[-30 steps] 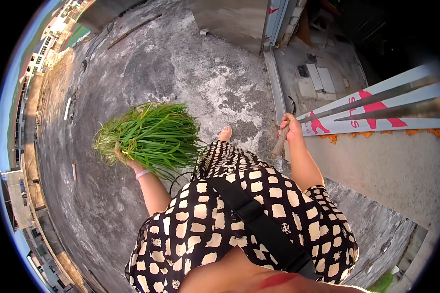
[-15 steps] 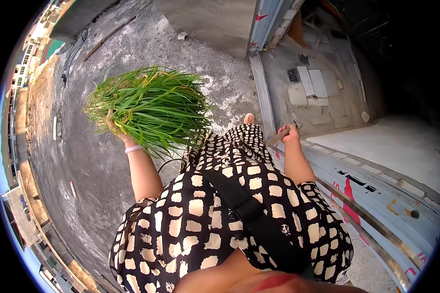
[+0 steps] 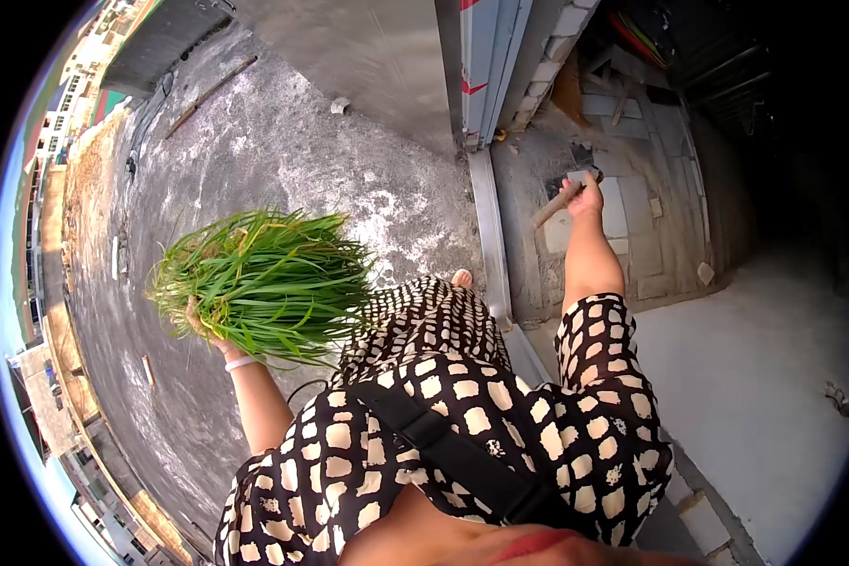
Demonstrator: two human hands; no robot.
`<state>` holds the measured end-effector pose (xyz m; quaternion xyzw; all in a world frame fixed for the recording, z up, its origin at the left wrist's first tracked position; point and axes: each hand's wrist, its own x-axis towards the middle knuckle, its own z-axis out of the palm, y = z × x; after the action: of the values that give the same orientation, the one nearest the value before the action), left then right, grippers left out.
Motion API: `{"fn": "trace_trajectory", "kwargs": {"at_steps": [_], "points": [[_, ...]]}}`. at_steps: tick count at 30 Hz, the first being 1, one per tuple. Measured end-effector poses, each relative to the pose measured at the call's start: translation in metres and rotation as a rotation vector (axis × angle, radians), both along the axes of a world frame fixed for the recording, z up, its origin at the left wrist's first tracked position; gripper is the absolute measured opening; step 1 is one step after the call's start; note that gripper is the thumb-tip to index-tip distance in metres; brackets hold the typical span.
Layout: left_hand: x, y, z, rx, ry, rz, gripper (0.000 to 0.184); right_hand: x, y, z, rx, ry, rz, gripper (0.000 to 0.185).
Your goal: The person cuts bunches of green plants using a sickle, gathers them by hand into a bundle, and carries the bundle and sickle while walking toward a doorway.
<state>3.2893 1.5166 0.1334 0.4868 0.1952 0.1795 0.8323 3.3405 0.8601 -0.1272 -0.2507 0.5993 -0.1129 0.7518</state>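
Note:
My left hand (image 3: 219,341) is closed around a large bunch of long, narrow green leaves (image 3: 278,288), held by its paler, yellowish end. The leaf tips fan to the right, in front of my patterned dress. Most of my left fingers are hidden by the stems. My right hand (image 3: 585,195) reaches forward on the other side of the doorway, wrapped round a short brown wooden handle (image 3: 555,208). The handle points down and left out of my fist. I cannot make out what its other end carries.
A metal door frame (image 3: 495,236) runs between my two arms. Left of it lies rough grey concrete (image 3: 387,179) with a stick (image 3: 212,97) on it. To the right, pale boards (image 3: 613,212) lie on a dusty floor beside a white surface (image 3: 759,349). My foot (image 3: 462,277) is near the threshold.
My right arm has stretched forward, carrying the wooden handle past the door frame. The green bunch now sits lower and slightly further left in view. My body has shifted toward the doorway.

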Motion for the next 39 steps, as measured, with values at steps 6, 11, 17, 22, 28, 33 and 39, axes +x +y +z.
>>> {"fn": "trace_trajectory", "kwargs": {"at_steps": [6,11,17,22,28,33,39], "points": [[-0.010,0.006,0.008,0.091,0.042,0.156,0.046,0.040,-0.007,-0.005,-0.375,0.298,0.152,0.052],[-0.027,0.054,-0.030,0.389,0.013,0.324,0.035,-0.058,0.114,-0.073,0.068,0.271,0.716,0.041],[-0.024,0.087,-0.051,0.524,-0.009,0.394,0.030,-0.085,0.249,-0.072,0.339,0.493,0.962,0.023],[-0.003,0.091,-0.055,0.059,-0.075,0.394,0.026,0.115,0.290,0.033,-0.608,-0.234,1.024,0.019],[0.021,0.109,-0.086,-0.069,-0.213,0.278,0.031,0.221,0.367,0.294,-1.799,-0.974,0.993,0.015],[0.044,0.149,-0.148,-0.227,-0.334,0.230,0.039,0.278,0.365,0.321,-2.864,-0.875,0.492,0.014],[0.042,0.186,-0.171,-0.095,-0.274,0.442,0.040,0.251,0.343,0.292,-3.069,-0.666,0.463,0.008]]}}
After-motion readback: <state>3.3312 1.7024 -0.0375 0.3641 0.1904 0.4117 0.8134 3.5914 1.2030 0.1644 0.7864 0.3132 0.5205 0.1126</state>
